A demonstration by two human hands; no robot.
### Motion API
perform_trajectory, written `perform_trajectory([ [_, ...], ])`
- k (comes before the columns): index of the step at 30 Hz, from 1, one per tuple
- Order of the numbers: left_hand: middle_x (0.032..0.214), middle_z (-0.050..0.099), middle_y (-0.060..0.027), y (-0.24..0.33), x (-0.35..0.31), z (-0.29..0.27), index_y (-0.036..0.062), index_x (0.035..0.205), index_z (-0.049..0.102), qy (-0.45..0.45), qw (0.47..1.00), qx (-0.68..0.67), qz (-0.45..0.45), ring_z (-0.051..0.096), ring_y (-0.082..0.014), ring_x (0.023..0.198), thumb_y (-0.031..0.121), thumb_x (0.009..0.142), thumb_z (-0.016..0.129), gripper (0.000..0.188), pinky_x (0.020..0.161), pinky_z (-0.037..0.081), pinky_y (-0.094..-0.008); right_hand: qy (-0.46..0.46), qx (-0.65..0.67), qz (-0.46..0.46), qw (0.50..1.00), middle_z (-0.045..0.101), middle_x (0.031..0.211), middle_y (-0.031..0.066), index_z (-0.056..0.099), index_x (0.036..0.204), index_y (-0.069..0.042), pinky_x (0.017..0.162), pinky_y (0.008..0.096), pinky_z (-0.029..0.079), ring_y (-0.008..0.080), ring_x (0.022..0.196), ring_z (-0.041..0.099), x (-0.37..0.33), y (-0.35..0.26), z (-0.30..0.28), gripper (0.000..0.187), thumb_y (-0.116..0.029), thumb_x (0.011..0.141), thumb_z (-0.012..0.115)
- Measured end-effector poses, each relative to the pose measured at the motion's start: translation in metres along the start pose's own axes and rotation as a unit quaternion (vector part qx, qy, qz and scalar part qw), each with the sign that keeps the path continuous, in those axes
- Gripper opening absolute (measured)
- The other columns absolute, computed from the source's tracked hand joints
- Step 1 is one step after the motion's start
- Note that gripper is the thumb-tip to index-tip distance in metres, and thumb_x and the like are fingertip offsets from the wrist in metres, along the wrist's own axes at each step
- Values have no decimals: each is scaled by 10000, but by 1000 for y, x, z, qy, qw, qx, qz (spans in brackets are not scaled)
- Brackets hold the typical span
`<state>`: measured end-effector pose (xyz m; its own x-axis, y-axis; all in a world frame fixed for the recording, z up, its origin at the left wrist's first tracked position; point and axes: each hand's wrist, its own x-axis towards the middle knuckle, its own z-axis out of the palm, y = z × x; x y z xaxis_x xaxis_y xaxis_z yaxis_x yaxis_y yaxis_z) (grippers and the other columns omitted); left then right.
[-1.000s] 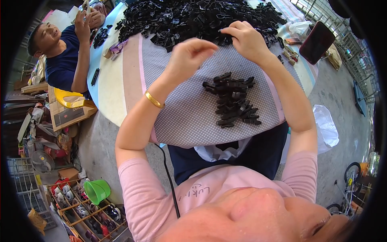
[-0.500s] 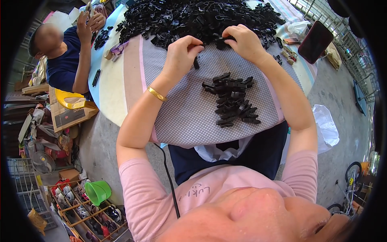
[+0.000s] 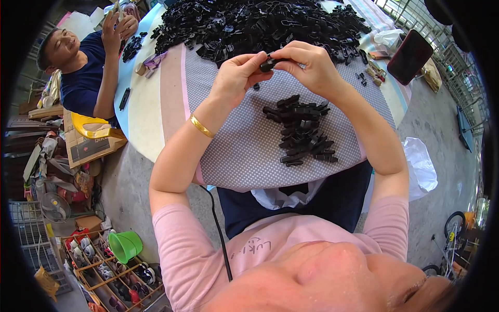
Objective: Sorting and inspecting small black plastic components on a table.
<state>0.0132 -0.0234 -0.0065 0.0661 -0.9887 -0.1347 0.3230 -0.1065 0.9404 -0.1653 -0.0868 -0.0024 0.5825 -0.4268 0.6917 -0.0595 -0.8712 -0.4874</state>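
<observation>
My left hand point(image 3: 235, 78) and my right hand point(image 3: 311, 66) meet above the patterned tablecloth point(image 3: 228, 151). Between their fingertips is a small black plastic clip-like part point(image 3: 268, 64), pinched from both sides. Its finer details are partly covered by the fingers. Just beyond my hands spreads a large heap of similar black parts point(image 3: 249, 26). Nearer to me, below my right hand, lies a smaller pile of black parts point(image 3: 301, 130). A single dark piece point(image 3: 255, 87) rests on the cloth under my left hand.
At the right edge stands a phone point(image 3: 410, 57), with small odds and ends beside it. Another person point(image 3: 86, 73) sits at the table's left, hands raised, near a small group of black parts point(image 3: 134, 48). A white bag point(image 3: 418, 166) is at the lower right.
My hands have come together from the heap's near edge, the right moving left and slightly nearer. The black part is now held between both.
</observation>
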Motion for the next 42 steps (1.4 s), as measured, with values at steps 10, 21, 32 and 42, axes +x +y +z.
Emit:
perform_trajectory([
  [10,893,642,-122,5,-11,10,-56,1015,587,-30,977,162,137,642,-175,785,97,842,595,231,732,532,-265,38,-14,-1,999,609,876,107,591,1047,-33,650,290,512,221,748,625,-2,-2,2,293,-131,778,650],
  [21,865,646,-113,11,-20,15,-75,1048,566,-77,941,249,215,640,-160,764,82,857,567,247,720,529,-263,-33,53,44,997,646,855,99,617,1002,-2,720,263,509,176,774,636,3,-3,-16,274,-152,779,670],
  [32,1057,586,-108,6,-23,20,-19,923,639,-362,831,391,161,559,-194,923,277,822,613,314,801,451,-292,-48,-276,69,958,629,835,68,655,929,-78,725,318,480,245,805,584,-1,53,-32,261,-256,738,652],
  [42,941,590,-114,-23,22,1,27,973,607,-52,697,605,380,574,-275,866,33,711,641,265,734,488,-316,-149,-162,42,974,615,888,109,638,930,-23,781,338,471,258,858,587,-7,29,-1,213,-96,729,628],
])
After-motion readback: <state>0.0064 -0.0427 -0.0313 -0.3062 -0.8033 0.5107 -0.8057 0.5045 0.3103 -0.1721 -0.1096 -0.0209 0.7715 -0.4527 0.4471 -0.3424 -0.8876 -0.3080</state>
